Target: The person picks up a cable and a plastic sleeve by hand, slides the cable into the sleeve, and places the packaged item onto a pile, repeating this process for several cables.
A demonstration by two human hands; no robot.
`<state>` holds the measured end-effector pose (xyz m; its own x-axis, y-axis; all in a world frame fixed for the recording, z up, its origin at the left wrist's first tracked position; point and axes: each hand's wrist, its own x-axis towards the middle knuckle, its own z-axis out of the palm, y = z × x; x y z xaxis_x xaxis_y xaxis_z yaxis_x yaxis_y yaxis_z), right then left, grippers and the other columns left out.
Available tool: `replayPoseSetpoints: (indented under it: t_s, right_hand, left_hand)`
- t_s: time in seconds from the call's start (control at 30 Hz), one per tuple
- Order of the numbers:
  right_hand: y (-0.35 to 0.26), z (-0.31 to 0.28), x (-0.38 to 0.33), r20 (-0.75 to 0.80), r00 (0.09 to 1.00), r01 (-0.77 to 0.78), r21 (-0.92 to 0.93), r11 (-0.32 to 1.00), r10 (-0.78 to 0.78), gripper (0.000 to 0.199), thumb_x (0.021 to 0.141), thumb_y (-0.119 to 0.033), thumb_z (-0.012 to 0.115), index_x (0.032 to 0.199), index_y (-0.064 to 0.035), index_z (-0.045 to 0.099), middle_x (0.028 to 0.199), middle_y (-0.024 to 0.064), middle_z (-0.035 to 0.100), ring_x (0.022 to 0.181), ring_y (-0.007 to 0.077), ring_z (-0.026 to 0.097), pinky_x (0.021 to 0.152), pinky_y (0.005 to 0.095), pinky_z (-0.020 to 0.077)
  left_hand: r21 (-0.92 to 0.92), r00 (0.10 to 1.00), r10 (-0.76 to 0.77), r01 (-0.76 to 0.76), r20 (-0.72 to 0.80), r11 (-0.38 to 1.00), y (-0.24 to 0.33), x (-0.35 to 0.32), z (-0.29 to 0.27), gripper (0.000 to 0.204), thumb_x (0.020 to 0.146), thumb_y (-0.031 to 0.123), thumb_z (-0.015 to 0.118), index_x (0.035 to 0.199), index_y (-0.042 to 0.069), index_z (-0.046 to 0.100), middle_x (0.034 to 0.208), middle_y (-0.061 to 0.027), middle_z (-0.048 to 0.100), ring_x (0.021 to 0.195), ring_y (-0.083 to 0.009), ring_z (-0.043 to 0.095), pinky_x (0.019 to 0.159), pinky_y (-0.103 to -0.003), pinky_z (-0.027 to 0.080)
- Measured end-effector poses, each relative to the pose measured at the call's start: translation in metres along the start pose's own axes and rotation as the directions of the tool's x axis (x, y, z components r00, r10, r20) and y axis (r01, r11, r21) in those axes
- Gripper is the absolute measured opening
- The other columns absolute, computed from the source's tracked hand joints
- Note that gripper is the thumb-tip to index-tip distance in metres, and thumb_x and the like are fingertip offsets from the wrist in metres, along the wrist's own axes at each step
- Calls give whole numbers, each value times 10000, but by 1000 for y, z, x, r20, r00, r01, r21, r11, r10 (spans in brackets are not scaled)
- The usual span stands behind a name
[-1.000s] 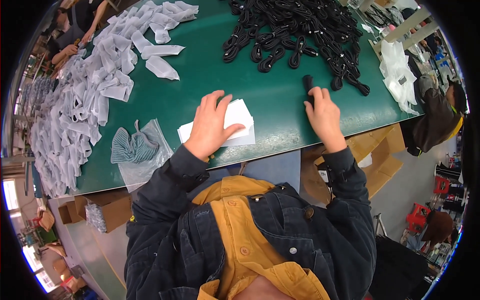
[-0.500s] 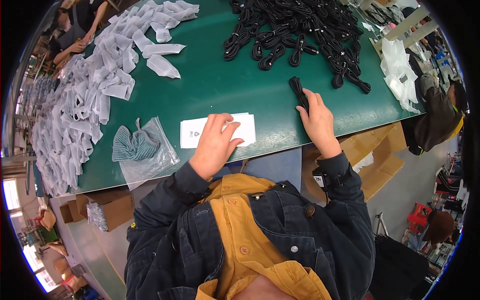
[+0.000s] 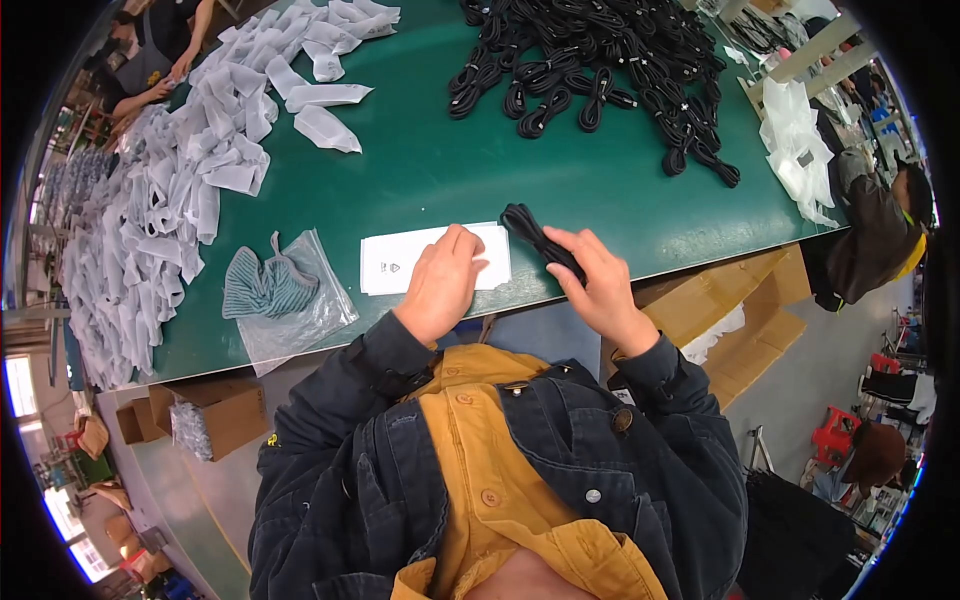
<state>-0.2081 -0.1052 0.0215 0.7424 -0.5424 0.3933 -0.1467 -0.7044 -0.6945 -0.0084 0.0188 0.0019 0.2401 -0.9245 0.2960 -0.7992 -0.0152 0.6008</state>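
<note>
My right hand point(image 3: 597, 283) is closed round a bundled black cable point(image 3: 537, 238), its fingers and thumb about the lower half. The folded upper end points up and to the left, just right of a stack of flat white printed sleeves point(image 3: 400, 257). Over the right part of that stack lies my left hand point(image 3: 443, 280), fingers curled and drawn together. What its fingertips pinch, if anything, is hidden. A striped grey-green cloth point(image 3: 268, 288) on a clear plastic bag point(image 3: 325, 313) lies left of the stack.
Frosted filled pouches point(image 3: 165, 215) are heaped along the left side of the green table point(image 3: 400, 170). Bundled black cables point(image 3: 610, 60) pile up at the back right. A cardboard box point(image 3: 745, 300) stands below the table's right edge; people sit at left and right.
My right hand has brought the cable bundle left and nearer, up beside the white stack. My left hand's fingers have drawn together over the stack.
</note>
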Motion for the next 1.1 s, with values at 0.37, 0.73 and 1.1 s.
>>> replayPoseSetpoints:
  t_s: [0.37, 0.73, 1.1]
  right_hand:
    - [-7, 3, -4, 22, 998, 67, -18, 998, -66, 431, 826, -10, 695, 1246, -63, 614, 869, 113, 576, 677, 290, 574, 597, 364, 469]
    - [-8, -6, -3, 158, 965, 238, -175, 955, -211, 428, 786, 11, 714, 1204, -58, 651, 892, 103, 598, 743, 270, 602, 643, 336, 491]
    - [4, 16, -3, 389, 842, -539, 647, 539, 374, 301, 836, -13, 721, 1128, -53, 665, 967, 60, 603, 793, 136, 585, 660, 265, 477]
  left_hand:
    - [-223, 988, -154, 157, 30, 962, -1, 3, -4, 74, 846, 16, 657, 852, -7, 588, 828, -132, 571, 736, -315, 593, 662, -378, 484]
    - [-496, 973, -230, 196, -6, 846, 0, -2, -6, 62, 871, -30, 633, 906, -8, 587, 855, -88, 580, 746, -200, 588, 675, -283, 477]
    - [-198, 961, 270, -277, -62, 940, 26, 11, -24, 131, 784, -22, 669, 862, 33, 579, 941, -108, 578, 886, -325, 540, 769, -385, 462]
